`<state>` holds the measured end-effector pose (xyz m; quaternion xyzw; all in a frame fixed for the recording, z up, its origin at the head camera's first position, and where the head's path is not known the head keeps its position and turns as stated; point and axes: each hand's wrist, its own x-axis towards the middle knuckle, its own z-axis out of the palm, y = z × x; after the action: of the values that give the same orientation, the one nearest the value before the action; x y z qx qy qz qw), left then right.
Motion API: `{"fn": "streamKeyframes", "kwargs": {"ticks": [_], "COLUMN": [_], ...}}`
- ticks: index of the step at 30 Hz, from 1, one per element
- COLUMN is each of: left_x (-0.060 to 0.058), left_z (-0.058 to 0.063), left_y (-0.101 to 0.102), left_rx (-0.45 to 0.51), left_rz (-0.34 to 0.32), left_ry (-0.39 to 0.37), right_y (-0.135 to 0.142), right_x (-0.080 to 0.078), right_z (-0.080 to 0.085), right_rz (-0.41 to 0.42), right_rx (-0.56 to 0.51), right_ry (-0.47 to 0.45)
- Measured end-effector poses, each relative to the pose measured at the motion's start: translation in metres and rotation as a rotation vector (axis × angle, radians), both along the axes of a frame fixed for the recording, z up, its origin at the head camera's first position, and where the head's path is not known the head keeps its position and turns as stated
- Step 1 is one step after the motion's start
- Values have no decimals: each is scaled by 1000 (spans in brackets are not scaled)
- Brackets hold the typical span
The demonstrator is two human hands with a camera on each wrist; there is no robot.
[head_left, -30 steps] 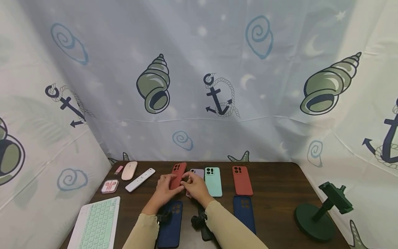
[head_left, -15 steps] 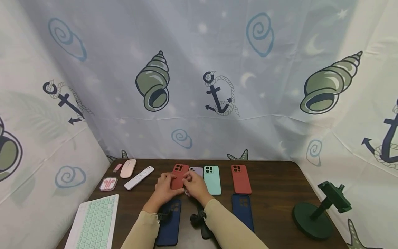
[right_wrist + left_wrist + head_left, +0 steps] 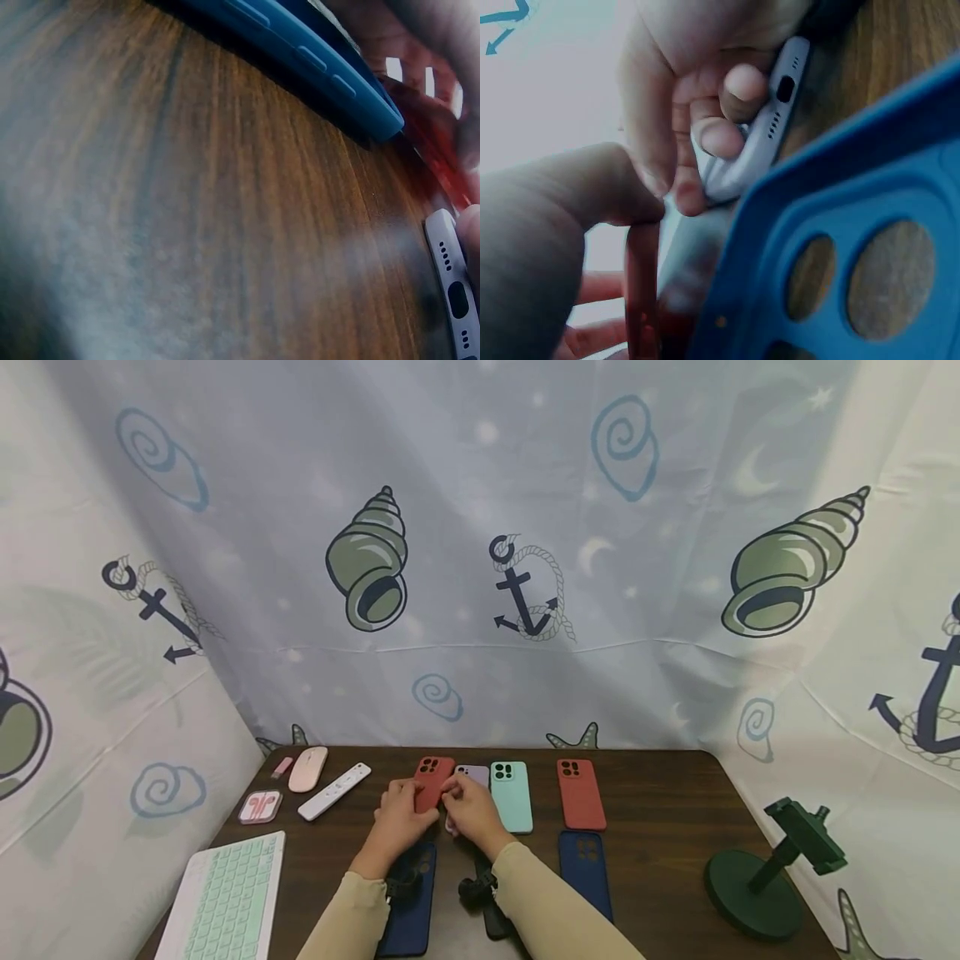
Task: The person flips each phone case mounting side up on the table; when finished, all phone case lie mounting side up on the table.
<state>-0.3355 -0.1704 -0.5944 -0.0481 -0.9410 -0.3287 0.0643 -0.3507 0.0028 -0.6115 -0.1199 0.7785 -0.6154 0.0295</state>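
i've got the left hand [image 3: 400, 820] closed round the red case [image 3: 431, 785], thumb at its bottom edge and fingers along its left edge, so there's hardly any gap in that grip. the right hand [image 3: 474, 812] is up at the case's right edge, fingers curled, but from here i can't tell if it's pinching anything. it's tight around the grip: the case's camera end is near the table [image 3: 660, 827]'s far edge, the lilac case [image 3: 476, 772] is just to the right, partly behind the right hand, and the mint case [image 3: 512, 797] comes right after. a blue case [image 3: 412, 922] lies below the grip, under the left wrist. some table shows leftward before the white remote [image 3: 334, 792]. widest stretch is well right, between the other red case [image 3: 581, 795] and the green stand [image 3: 753, 897].
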Motion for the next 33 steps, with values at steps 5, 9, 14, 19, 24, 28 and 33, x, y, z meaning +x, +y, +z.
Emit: {"fn": "streamKeyframes", "kwargs": {"ticks": [5,9,14,19,24,28,33], "left_x": [-2,-3,0,1,0,0,1], "left_z": [8,14,20,24,29,31,29], "left_y": [-1,-3,-7,-15,-23,-27,-29], "left_rx": [23,63,187,245,289,372,412], "left_rz": [22,37,57,94,110,93,82], "left_ry": [5,-4,-32,-52,-33,-61,-116], "right_y": [0,1,0,-1,0,0,1], "right_x": [-1,-1,-1,1,1,0,1], "right_z": [0,0,1,2,4,6,6], "right_rz": [-5,-12,6,26,32,56,89], "right_rx": [94,151,174,209,235,271,241], "right_ry": [32,44,58,76,91,93,60]}}
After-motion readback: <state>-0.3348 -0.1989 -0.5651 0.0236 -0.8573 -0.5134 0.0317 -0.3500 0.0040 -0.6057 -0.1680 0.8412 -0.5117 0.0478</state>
